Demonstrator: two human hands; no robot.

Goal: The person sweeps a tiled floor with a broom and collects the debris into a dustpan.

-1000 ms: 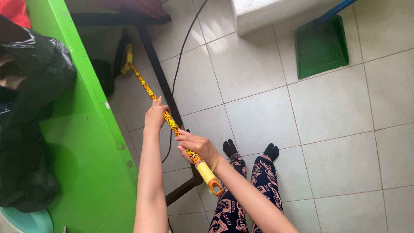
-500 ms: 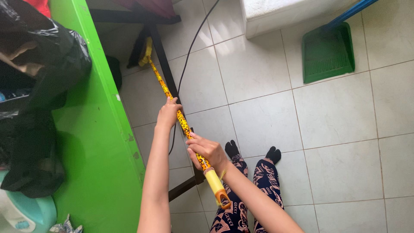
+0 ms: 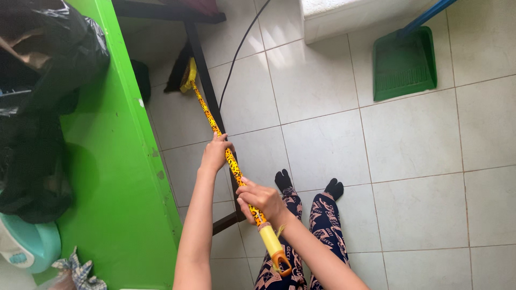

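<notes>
Broom handle (image 3: 224,147), yellow with dark spots, runs on a long diagonal from its orange end cap (image 3: 281,261) near the body up and left to the broom head (image 3: 187,76), which rests on the tiled floor (image 3: 408,150) beside the green bench (image 3: 115,177). Left hand (image 3: 215,153) is clamped around the shaft nearer the head; right hand (image 3: 262,201) is clamped lower, just above the plain yellow end section. A green dustpan (image 3: 404,64) lies well apart, upper right.
</notes>
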